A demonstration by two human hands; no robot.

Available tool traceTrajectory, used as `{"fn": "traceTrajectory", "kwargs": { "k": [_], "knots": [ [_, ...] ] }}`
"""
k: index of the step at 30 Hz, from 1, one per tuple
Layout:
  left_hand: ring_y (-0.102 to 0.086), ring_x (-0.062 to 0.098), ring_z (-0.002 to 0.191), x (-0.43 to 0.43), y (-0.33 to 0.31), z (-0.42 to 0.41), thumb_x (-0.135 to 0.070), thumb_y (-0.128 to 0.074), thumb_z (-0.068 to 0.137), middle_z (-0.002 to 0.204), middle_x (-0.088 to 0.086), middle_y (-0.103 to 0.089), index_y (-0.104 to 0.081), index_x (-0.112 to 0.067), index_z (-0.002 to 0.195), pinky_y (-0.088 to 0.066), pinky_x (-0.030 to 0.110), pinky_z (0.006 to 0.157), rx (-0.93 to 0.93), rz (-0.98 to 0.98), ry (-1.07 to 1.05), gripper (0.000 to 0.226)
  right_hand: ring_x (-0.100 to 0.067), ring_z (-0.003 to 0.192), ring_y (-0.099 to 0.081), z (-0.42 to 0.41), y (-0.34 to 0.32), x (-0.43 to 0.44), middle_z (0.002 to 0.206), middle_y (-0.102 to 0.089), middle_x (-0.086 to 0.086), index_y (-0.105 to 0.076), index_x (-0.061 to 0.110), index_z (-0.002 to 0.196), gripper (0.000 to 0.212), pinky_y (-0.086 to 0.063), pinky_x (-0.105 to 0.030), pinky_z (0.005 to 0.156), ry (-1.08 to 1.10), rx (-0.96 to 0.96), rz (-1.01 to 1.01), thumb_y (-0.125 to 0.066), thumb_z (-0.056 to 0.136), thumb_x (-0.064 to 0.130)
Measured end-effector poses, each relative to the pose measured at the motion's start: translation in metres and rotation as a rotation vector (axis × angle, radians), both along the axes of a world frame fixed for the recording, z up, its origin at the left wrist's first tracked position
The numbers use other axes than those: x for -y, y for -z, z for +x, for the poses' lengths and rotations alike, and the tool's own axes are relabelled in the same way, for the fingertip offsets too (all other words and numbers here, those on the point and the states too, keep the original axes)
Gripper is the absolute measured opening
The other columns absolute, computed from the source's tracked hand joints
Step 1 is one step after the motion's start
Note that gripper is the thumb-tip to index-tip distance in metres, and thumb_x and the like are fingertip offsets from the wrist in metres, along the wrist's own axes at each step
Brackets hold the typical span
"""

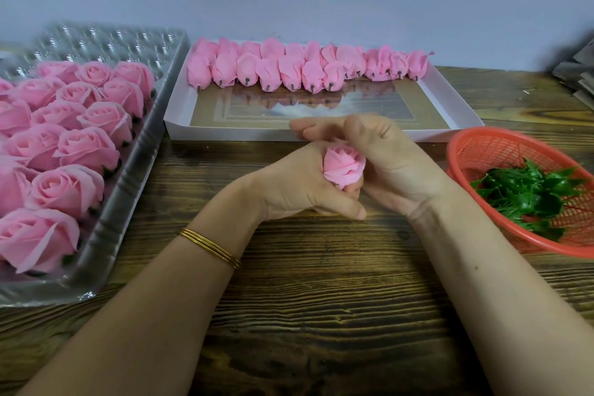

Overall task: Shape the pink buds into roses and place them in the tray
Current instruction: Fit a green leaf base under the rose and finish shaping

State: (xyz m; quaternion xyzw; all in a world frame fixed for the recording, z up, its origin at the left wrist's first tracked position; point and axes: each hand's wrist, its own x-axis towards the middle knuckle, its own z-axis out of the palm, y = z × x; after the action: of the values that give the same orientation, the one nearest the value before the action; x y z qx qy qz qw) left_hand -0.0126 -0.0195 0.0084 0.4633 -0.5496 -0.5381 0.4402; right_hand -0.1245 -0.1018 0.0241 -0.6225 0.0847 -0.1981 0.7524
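The left hand [289, 183] and the right hand [389, 164] meet over the middle of the wooden table [321, 315], and the pink bud [343, 167] is held between them, above the table and not in any tray. The left hand grips the bud from below, with its fingers curled round the base, so the base and any stem are hidden. The right hand lies against the right side of the bud with its back toward the camera. Its fingers bend over the far side, and I cannot tell whether they pinch a petal or only touch. Some fingertips show to the far left of the bud, but it is hard to say to which hand they belong. Thin gold bangles [210, 247] are on the left wrist. At the left stands a clear plastic tray [135, 183] with finished roses [86, 148] in rows; its left side is cut off by the picture edge, and its far cups are blurred. Beyond the hands lies a white box [225, 133] with a row of unshaped buds [289, 69] along its far wall. At the right a red basket [501, 151], partly cut off, holds green leaves [527, 193]. Some grey things [575, 74] at the far right are too blurred to name.
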Motion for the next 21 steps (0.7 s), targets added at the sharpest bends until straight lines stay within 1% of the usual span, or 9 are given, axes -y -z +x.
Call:
{"fn": "traceTrajectory", "kwargs": {
  "k": [2, 5, 9, 11, 13, 15, 16, 18, 21],
  "knots": [
    [-0.037, 0.015, 0.049, -0.0009, -0.0004, 0.001, 0.009, -0.069, 0.069, 0.055, 0.008, -0.041, -0.049, -0.007, 0.058, -0.031, 0.02, 0.046, -0.021, 0.036, 0.025, 0.028, -0.021, 0.112, -0.062, 0.0003, -0.0002, -0.0017, 0.11, -0.071, -0.012, -0.078, 0.011, 0.081, 0.031, -0.05, -0.032, 0.095, -0.03, -0.01, -0.029, -0.069, 0.067, 0.037],
    [-0.041, 0.007, 0.051, -0.0018, -0.0013, 0.0026, 0.01, -0.066, 0.071, 0.054, -0.005, -0.045, -0.052, -0.02, 0.057, -0.032, 0.016, 0.048, -0.082, 0.089, 0.057, 0.036, -0.02, 0.113, -0.062, -0.0001, 0.0019, -0.0031, 0.112, -0.07, -0.01, -0.077, 0.009, 0.085, 0.028, -0.049, -0.03, 0.093, -0.067, -0.034, -0.07, -0.07, 0.069, 0.03],
    [-0.04, 0.018, 0.063, -0.0031, -0.0011, 0.0059, 0.009, -0.066, 0.069, 0.062, 0.005, -0.042, -0.049, -0.008, 0.068, -0.033, 0.02, 0.054, -0.109, 0.12, 0.03, 0.024, -0.021, 0.114, -0.062, 0.0009, 0.0042, -0.0042, 0.116, -0.069, -0.011, -0.077, 0.011, 0.092, 0.027, -0.049, -0.031, 0.095, -0.081, -0.035, -0.084, -0.073, 0.068, 0.025],
    [-0.038, 0.028, 0.069, -0.004, -0.0019, 0.0063, 0.009, -0.066, 0.067, 0.069, 0.012, -0.04, -0.052, 0.004, 0.078, -0.034, 0.025, 0.06, -0.111, 0.122, 0.006, 0.018, -0.024, 0.115, -0.06, 0.0004, 0.005, -0.0036, 0.121, -0.066, -0.016, -0.077, 0.015, 0.096, 0.03, -0.049, -0.036, 0.099, -0.104, -0.051, -0.085, -0.075, 0.068, 0.025],
    [-0.036, 0.031, 0.076, -0.0049, -0.0026, 0.0061, 0.009, -0.065, 0.066, 0.079, 0.017, -0.042, -0.053, 0.013, 0.089, -0.029, 0.029, 0.062, -0.119, 0.123, 0.003, 0.026, -0.023, 0.112, -0.06, -0.0003, 0.0055, -0.0028, 0.122, -0.063, -0.02, -0.076, 0.016, 0.103, 0.035, -0.051, -0.036, 0.097, -0.137, -0.069, -0.079, -0.076, 0.069, 0.024],
    [-0.044, 0.025, 0.065, -0.0055, -0.0039, 0.0054, 0.009, -0.066, 0.065, 0.067, 0.012, -0.043, -0.053, 0.002, 0.083, -0.033, 0.026, 0.057, -0.108, 0.115, -0.008, 0.023, -0.021, 0.111, -0.06, -0.0006, 0.0059, -0.0016, 0.123, -0.062, -0.017, -0.072, 0.015, 0.111, 0.04, -0.053, -0.036, 0.094, -0.156, -0.081, -0.083, -0.076, 0.071, 0.022],
    [-0.051, 0.017, 0.061, -0.0051, -0.0035, 0.0055, 0.009, -0.066, 0.064, 0.062, 0.009, -0.048, -0.052, -0.002, 0.079, -0.037, 0.023, 0.055, -0.103, 0.105, -0.025, 0.023, -0.02, 0.113, -0.059, -0.0007, 0.0062, -0.001, 0.124, -0.062, -0.014, -0.07, 0.014, 0.115, 0.043, -0.052, -0.035, 0.094, -0.162, -0.086, -0.093, -0.075, 0.073, 0.019],
    [-0.058, 0.007, 0.06, -0.0046, -0.0038, 0.0054, 0.01, -0.067, 0.064, 0.061, -0.004, -0.056, -0.054, -0.009, 0.08, -0.044, 0.02, 0.054, -0.095, 0.075, -0.043, 0.028, -0.019, 0.116, -0.059, -0.0014, 0.0064, 0.0008, 0.126, -0.063, -0.012, -0.065, 0.015, 0.121, 0.048, -0.051, -0.034, 0.095, -0.171, -0.096, -0.109, -0.074, 0.074, 0.016],
    [-0.056, 0.011, 0.06, -0.0032, -0.0036, 0.0047, 0.01, -0.068, 0.065, 0.063, 0.0, -0.053, -0.054, -0.008, 0.078, -0.043, 0.02, 0.052, -0.062, 0.046, -0.054, 0.025, -0.023, 0.114, -0.057, -0.0035, 0.0058, 0.003, 0.129, -0.057, -0.021, -0.061, 0.013, 0.125, 0.062, -0.05, -0.037, 0.098, -0.143, -0.13, -0.102, -0.08, 0.068, 0.026]
  ]
}}
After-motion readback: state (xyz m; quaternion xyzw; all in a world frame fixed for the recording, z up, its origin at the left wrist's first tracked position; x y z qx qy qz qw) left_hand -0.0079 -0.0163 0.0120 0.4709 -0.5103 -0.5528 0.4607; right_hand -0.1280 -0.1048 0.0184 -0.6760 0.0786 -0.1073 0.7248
